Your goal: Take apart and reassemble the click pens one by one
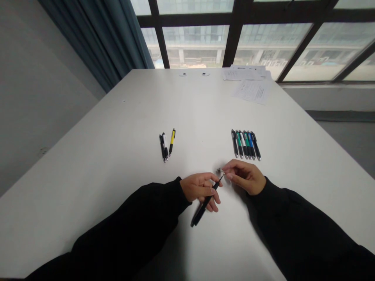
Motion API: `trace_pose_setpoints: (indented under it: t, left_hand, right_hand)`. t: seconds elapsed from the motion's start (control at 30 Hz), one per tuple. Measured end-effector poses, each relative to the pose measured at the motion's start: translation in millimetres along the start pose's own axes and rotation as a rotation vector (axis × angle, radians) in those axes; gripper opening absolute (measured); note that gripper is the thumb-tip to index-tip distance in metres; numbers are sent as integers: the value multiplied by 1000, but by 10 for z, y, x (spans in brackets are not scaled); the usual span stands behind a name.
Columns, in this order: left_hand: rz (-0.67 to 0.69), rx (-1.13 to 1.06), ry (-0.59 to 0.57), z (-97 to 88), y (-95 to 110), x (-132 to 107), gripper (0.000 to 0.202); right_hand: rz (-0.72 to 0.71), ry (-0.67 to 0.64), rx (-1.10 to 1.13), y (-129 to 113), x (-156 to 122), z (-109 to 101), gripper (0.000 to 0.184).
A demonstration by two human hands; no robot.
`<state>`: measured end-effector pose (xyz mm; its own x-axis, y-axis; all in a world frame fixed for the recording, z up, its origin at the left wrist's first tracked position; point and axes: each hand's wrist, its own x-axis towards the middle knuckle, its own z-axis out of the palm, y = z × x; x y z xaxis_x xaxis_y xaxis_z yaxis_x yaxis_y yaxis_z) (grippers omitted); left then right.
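The left hand [199, 188] is half curled, thumb and fingers closed around a black pen [205, 204], its lower fingers loosely spread; the right hand [247, 178] has thumb and index nearly together at the pen's thin tip [222, 177], though whether they grip it I cannot tell. The pen slants roughly midway between the left and right edges of the table [96, 164], well apart from its far edge. Done well, this calls for a steady barrel and a light touch in line with the tip, without bending it. A small metal piece [218, 170] beside the right index fingertip could get in the way. Three pens [165, 145] lie toward the left edge, six pens [247, 144] in a row toward the right, papers [249, 84] by the far right corner
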<state>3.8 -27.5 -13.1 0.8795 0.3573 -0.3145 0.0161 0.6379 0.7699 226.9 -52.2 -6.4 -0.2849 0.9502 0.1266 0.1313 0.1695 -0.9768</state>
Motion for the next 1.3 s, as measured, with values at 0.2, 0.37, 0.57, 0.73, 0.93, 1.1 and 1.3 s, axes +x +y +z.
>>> trace_pose_setpoints:
  t: [0.2, 0.37, 0.57, 0.73, 0.93, 1.1, 1.3]
  left_hand:
    - [-12, 7, 0, -16, -12, -5, 43]
    - [-13, 11, -9, -36, -25, 0, 43]
    - [-37, 7, -4, -12, 1, 3, 48]
    - [-56, 37, 49, 10, -6, -8, 54]
    - [-94, 42, 55, 41, 8, -27, 53]
    - [-127, 50, 27, 26, -4, -38, 49]
    - [-126, 52, 6, 20, -21, -36, 47]
  right_hand:
    - [100, -72, 33, -2, 1, -88, 22]
    - [110, -83, 3, -17, -12, -271, 23]
    - [54, -140, -35, 31, -21, -47, 24]
    - [73, -84, -88, 19, 8, -223, 23]
    - [40, 39, -253, 63, 4, -557, 24]
    - [13, 39, -363, 165, -2, -610, 23]
    - [-62, -4, -638, 148, 1, -544, 21]
